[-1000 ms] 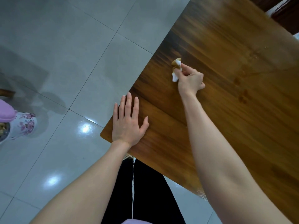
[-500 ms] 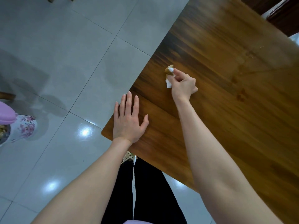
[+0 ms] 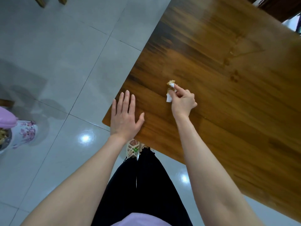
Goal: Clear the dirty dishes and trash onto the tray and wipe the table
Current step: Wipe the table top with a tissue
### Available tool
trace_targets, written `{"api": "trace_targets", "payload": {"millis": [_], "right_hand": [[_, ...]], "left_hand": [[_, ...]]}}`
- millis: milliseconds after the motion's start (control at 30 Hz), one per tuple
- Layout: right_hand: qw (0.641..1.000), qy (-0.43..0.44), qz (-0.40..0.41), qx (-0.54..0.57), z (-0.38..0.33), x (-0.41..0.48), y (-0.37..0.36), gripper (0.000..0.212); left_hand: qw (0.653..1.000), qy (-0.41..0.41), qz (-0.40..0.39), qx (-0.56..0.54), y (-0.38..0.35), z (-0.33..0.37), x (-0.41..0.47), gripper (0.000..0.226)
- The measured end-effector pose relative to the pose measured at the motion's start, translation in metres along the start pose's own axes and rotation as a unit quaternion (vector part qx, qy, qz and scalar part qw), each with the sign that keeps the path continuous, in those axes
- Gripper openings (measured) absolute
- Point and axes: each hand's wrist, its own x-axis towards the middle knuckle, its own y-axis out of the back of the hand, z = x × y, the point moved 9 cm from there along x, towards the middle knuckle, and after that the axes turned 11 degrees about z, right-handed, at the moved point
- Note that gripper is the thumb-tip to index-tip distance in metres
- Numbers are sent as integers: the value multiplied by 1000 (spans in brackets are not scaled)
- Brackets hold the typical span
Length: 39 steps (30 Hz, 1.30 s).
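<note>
Brown wood grain fills the right of the view, where the table narrows to a near corner and a person's left hand lies flat on it, grip open, fingers straight and slightly spread, the outer side of the palm reaching past the left edge. Just beside it and further in from that edge, the right hand has its grip closed on a crumpled white tissue — pinched between thumb and forefinger, its upper end stained brown — and holds it low against the tabletop. Beyond the tissue the boards stretch toward the far edge, marked by faint smears and a few small dark spots well apart from both hands. Off the table's left edge runs a wide stretch of pale grey floor tiles, glossy with reflected lights. A white pot with pink flowers stands at the left margin — well apart from the table — and wooden legs show at the top left. Under the near edge, black trousers and a cream woven sandal stand close to the corner.
</note>
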Motion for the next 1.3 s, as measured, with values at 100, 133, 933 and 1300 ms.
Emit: {"api": "trace_targets", "payload": {"millis": [100, 133, 933, 1300], "right_hand": [[999, 12, -28, 11, 0, -29, -4, 28], [998, 31, -45, 9, 0, -43, -7, 28], [998, -45, 2, 36, 40, -131, 11, 31], [981, -143, 130, 8, 117, -80, 102, 31]], "left_hand": [[1000, -4, 6, 8, -1, -1, 0, 74], [1000, -6, 9, 9, -1, 0, -1, 74], [998, -46, 25, -23, 8, -10, -5, 61], [992, -122, -7, -28, -6, 49, -5, 62]]}}
